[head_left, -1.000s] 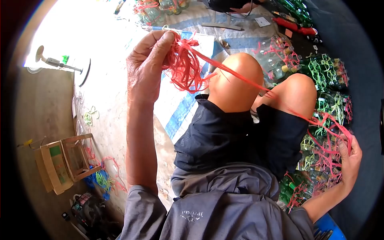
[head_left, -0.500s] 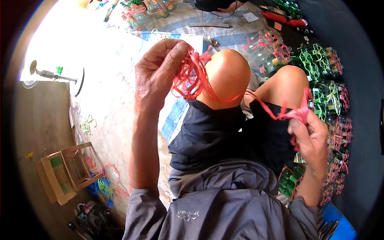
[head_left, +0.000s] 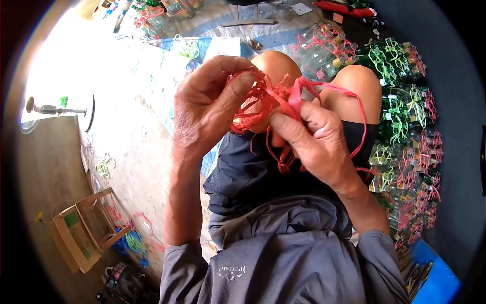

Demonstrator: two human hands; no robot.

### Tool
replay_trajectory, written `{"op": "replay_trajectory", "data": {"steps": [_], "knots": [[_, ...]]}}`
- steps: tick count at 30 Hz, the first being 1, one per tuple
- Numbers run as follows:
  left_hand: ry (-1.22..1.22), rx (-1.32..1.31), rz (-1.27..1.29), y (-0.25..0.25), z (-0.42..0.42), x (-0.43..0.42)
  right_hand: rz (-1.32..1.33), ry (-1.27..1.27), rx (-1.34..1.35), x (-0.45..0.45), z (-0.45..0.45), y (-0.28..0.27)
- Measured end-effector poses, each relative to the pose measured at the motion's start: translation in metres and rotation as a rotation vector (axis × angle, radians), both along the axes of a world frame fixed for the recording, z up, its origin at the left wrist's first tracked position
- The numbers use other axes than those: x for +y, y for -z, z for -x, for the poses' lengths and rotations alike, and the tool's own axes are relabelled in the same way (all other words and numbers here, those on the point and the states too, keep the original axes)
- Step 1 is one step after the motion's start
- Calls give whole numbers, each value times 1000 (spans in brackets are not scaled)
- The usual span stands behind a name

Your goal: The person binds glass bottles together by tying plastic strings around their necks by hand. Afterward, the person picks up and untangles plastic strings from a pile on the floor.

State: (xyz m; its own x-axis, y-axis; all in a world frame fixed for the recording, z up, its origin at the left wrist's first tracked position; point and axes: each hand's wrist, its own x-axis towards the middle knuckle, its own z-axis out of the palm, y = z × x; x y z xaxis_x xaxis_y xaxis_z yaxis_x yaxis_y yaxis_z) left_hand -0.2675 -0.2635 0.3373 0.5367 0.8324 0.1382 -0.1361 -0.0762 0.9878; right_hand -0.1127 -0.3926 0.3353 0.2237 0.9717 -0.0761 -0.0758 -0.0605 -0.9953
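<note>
My left hand (head_left: 215,99) is closed around a loose bundle of red plastic twine (head_left: 248,114), pinched between thumb and fingers above one bare knee. Close beside it, my right hand (head_left: 316,134) grips a flatter pink-red strand of the same twine between thumb and forefinger. A loop of twine runs from there out to the right and down past my wrist. Some knotted ends hang below my right fingers over my dark shorts (head_left: 253,167). My fingers partly hide where the strands cross.
Rows of bottles (head_left: 397,116) bound in green, yellow and red twine line the right side. More tied clear bottles (head_left: 326,50) lie beyond my knees. A wooden frame (head_left: 96,218) with cardboard stands at left. A blue container (head_left: 438,276) sits lower right, and a fan-like stand (head_left: 61,109) is upper left.
My right hand has come from the far right in to the left hand, carrying its strand. The stretched twine between them has slackened into a loop. The view has shifted slightly.
</note>
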Motion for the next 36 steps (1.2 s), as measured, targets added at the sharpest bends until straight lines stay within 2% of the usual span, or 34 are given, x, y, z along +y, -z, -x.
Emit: {"op": "replay_trajectory", "data": {"steps": [2, 8, 11, 14, 17, 18, 21, 22, 24, 27, 30, 34, 36], "knots": [[19, 4, 34, -3, 8, 0, 58, 19, 51, -2, -10, 3], [71, 74, -23, 2, 23, 0, -8, 45, 85, 0, -31, 3], [20, 111, 1, 5, 24, -4, 9, 65, 92, 0, -35, -3], [-57, 253, -155, 3, 25, -4, 20, 65, 2, 0, -40, -4], [-304, 289, -675, 5, 20, -6, -29, 93, -67, 2, -37, 4], [-357, 240, -714, 7, 21, -8, -30, 84, -70, 1, -38, 7], [-414, 280, -703, 3, 21, -36, -35, 63, -73, 0, -43, 11], [-364, 209, -625, 11, 21, -44, -38, 59, -69, 0, -43, 11], [-278, 285, -523, 13, 17, -62, -60, 62, -72, 1, -42, 12], [-273, 408, -591, 23, 8, -69, -63, 43, -77, 1, -38, 11], [-318, 366, -645, 25, -1, -69, 3, -13, -72, -3, -39, 2], [-413, 352, -550, 25, -5, -81, -20, 21, -53, -3, -32, 1], [-364, 329, -553, 22, -5, -88, 4, 20, -28, -4, -33, 0]]}}
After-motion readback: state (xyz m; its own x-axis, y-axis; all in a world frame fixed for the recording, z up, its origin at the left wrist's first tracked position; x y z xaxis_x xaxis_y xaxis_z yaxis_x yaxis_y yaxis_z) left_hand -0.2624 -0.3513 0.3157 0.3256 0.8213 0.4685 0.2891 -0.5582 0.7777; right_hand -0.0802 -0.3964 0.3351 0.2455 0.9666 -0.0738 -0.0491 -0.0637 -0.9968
